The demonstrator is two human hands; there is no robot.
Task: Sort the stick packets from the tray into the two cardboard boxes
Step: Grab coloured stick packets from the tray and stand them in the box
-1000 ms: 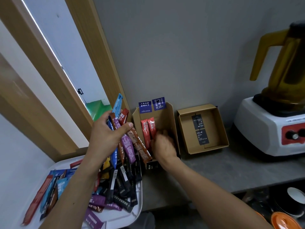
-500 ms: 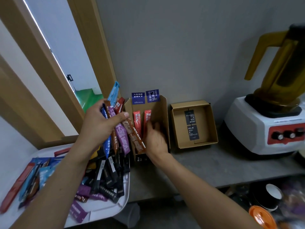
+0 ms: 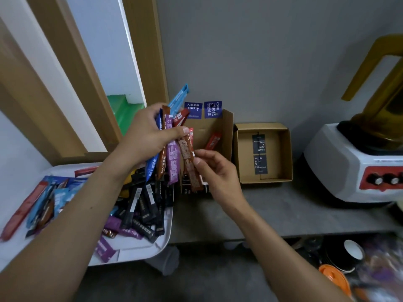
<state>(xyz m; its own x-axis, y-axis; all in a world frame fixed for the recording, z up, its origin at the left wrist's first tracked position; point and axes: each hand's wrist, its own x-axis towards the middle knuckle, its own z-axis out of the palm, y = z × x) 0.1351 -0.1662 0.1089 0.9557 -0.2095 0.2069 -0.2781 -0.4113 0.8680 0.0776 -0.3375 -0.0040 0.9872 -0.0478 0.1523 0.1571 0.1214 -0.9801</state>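
Left hand (image 3: 150, 136) grips a fanned bundle of mixed stick packets (image 3: 172, 153) (blue, brown, purple, red) upright above the right edge of the white plastic tray (image 3: 162, 245). Its fingers are curled round the fan, with the thumb pressed across the front.

Right hand (image 3: 216, 171): thumb and forefinger narrow, pinching the right edge of the long brown speckled stick packet (image 3: 189, 168) at the front of the fan. That packet hangs before the tall open cardboard box with blue labels (image 3: 227, 129), which stands on the grey bench (image 3: 283, 210) just beside the tray. One red stick packet (image 3: 213, 141) leans inside it.

The low square cardboard box (image 3: 286, 153) alongside shows only black printed labels (image 3: 259, 153) and no packets. A heap of loose packets (image 3: 141, 205) lies on the tray.

Risks, as I judge them:
- One thumb clamps the whole fan, so drawing the brown packet may drag its neighbours out.
- If the thumb eases, the fan could slide and spill past the tray edge.
- The tall box looks light and nearly empty; a knock from the right hand could topple it.
- Reds and browns look alike in this dim light, so misfiling is possible.
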